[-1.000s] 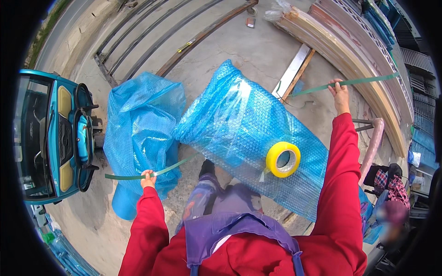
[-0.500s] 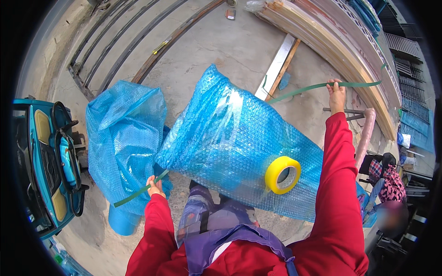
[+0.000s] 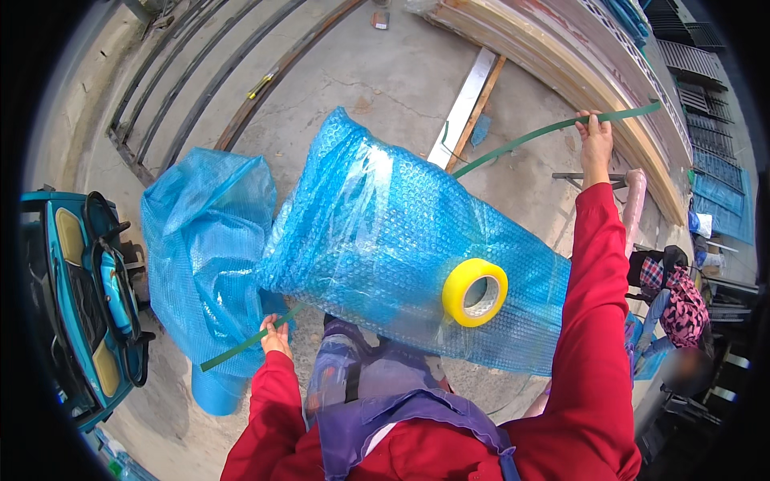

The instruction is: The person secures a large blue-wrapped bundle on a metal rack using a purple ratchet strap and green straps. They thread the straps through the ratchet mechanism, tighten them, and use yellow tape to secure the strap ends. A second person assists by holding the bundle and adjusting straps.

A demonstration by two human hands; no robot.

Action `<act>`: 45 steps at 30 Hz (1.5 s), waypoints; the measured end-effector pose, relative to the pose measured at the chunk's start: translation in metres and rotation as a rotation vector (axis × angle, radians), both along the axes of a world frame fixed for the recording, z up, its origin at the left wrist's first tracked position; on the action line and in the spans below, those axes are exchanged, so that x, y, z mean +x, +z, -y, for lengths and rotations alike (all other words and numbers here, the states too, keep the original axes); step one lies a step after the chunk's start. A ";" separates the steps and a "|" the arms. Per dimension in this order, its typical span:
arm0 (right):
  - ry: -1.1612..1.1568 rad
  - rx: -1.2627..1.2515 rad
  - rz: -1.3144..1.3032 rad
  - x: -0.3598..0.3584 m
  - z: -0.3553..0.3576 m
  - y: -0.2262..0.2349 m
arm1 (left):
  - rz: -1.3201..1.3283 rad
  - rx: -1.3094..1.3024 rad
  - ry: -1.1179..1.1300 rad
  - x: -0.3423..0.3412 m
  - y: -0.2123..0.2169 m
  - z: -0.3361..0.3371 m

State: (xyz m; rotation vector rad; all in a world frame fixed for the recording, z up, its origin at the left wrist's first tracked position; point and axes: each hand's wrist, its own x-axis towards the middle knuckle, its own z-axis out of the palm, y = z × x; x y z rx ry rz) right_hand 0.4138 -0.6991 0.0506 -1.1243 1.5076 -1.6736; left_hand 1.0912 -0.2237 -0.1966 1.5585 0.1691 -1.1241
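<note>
A long package wrapped in blue bubble wrap (image 3: 393,224) lies across in front of me, with bands of clear tape over it. A green strap (image 3: 513,147) comes out from behind the package on its far side and again on its near left side; the part between is hidden. My right hand (image 3: 595,151), stretched far out to the right, pinches one length of the strap. Down at the lower left, my left hand (image 3: 277,338) is closed on the other length, close to its end. A yellow roll of tape (image 3: 454,295) rests on top of the package.
Loose blue bubble wrap (image 3: 212,208) on a roll stands left of the package. A teal vehicle (image 3: 68,280) is at far left, a metal frame (image 3: 216,88) behind. Stacked boards (image 3: 545,56) line the far right. At right, a person in a pink patterned top (image 3: 686,301) bends over.
My right hand has risen slightly and moved right with the strap, which now bows upward. The left hand still holds its length. The whole view has shifted a little.
</note>
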 end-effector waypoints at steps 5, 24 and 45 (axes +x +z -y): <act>-0.004 -0.127 0.006 0.079 0.022 0.017 | -0.077 0.046 0.090 -0.065 0.026 0.086; 0.173 -0.209 0.067 0.285 0.115 -0.006 | 0.141 -0.442 0.321 0.075 0.039 0.224; 0.290 -0.168 -0.052 0.160 -0.108 0.055 | 0.577 -0.264 -1.612 -0.148 0.238 0.016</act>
